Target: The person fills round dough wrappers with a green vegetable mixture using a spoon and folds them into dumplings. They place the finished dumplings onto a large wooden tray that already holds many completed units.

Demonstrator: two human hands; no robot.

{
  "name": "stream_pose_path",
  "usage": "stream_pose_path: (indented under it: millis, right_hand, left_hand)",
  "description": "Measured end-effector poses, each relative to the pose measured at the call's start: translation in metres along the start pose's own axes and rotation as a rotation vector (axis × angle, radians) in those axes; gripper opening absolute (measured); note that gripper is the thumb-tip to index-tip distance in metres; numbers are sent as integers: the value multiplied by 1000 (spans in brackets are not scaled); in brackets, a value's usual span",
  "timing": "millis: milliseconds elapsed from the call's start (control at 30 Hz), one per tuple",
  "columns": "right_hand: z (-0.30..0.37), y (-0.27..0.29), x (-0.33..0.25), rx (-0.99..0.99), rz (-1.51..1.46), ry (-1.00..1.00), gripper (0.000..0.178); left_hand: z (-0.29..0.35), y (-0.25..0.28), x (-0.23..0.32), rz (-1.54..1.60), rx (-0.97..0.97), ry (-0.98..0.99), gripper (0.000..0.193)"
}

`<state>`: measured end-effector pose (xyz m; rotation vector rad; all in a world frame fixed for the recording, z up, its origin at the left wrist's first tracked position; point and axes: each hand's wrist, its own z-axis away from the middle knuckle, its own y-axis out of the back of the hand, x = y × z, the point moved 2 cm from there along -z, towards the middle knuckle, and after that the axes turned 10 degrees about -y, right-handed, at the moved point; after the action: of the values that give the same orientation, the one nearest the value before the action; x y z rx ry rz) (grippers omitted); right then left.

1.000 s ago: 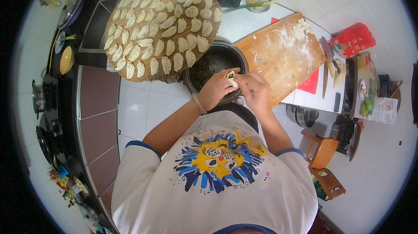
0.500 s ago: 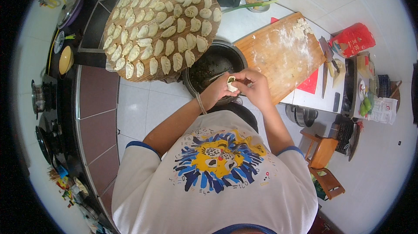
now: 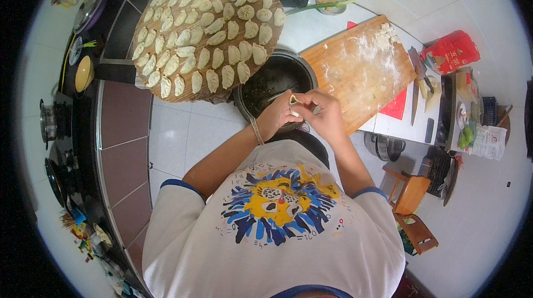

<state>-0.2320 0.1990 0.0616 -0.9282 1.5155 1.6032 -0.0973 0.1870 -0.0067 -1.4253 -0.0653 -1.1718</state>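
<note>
Between my two hands is a dumpling, its pale wrapper folded around green filling that shows at the far end. My left hand cradles it from the left, fingers curled around it. The fingers of my right hand pinch its edge from the right. Just beyond my hands stands a dark pot with green filling and a utensil handle in it. At the far left, a round wooden board carries many shaped dumplings in rows.
On the white counter at right lies a floured wooden cutting board with dough pieces at its far corner. Knives lie beside it, near a red bag. A green onion rests across a bowl. An orange wooden chair stands at lower right.
The dumpling's wrapper has been folded further, with less filling showing. My fingers have shifted slightly along its edge; both hands stay over the near rim of the pot.
</note>
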Motion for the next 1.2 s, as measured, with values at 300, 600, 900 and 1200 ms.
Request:
stream_pose_path:
  millis: [300,600,900,1200]
  right_hand:
    - [0,0,7,30,28,34,10]
    - [-4,3,1,45,54,150,11]
    - [-11,7,11,15,178,347,13]
    - [-12,2,4,51,145,317,9]
  left_hand:
    - [-4,6,-9,-18,-36,-3,48]
    - [-9,11,-10,-108,6,32,54]
    - [-9,10,3,-44,-60,98,60]
    - [-6,10,6,-82,-6,29,61]
